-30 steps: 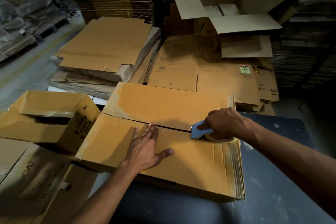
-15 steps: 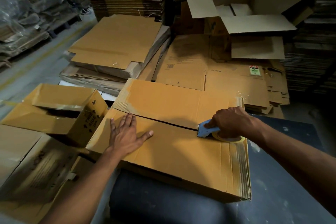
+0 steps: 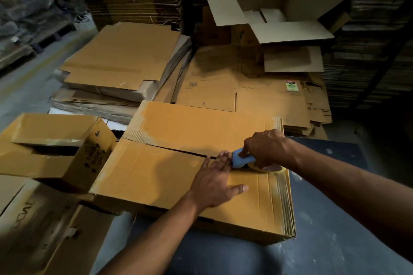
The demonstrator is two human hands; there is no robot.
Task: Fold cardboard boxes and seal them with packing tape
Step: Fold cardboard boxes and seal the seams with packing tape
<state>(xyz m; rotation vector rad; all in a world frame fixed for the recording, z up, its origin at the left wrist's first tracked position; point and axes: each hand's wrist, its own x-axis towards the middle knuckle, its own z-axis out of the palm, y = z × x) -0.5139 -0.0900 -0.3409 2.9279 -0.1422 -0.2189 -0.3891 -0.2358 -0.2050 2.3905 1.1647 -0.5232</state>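
Box [image 3: 178,176] flat on the bench [image 3: 335,241], seam unsealed. Right hand [image 3: 266,148] wrapped round the blue tape gun [image 3: 242,159] at the seam's right end. Left hand [image 3: 214,183] spread flat, pressing the near flap. Light, stiff board, probably springy: best pinned beside the seam.

A dark table [image 3: 324,241] carries 1 flat-topped cardboard box [image 3: 156,176] lying directly on it.

Tan box [image 3: 169,176] (blue tape dispenser [image 3: 242,161])
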